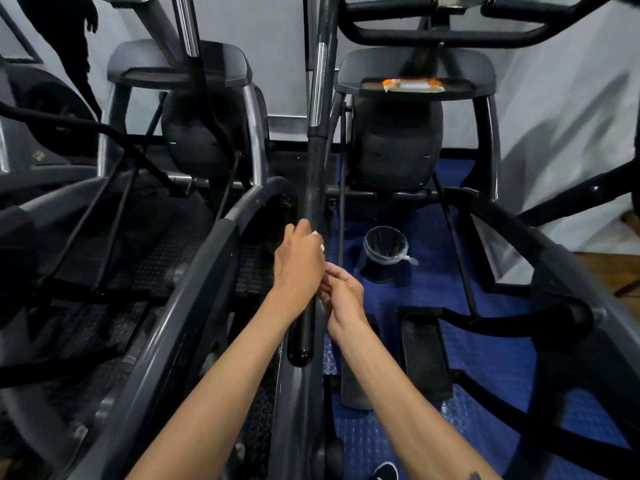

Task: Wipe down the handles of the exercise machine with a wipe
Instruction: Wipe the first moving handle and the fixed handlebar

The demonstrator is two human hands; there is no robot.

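Wiping in progress: left hand [299, 268] wrapping wipe [317, 237] around handle [313, 188]; right hand [343, 299] curled just beside, steadying. Handle above hand, plus other handles, likely remaining.

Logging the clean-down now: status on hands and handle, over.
Left hand wrapped round the long black foam-grip handle, white wipe under its fingers. Right hand beside it, grip unclear. Nothing blocking.

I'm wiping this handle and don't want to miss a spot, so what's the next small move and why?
Probably slide the left hand, with the wipe closed around the handle, down toward the rounded end. The wipe sits mid-grip, and the lower stretch below both hands looks uncovered. The right hand rests beside the bar and could steady it.
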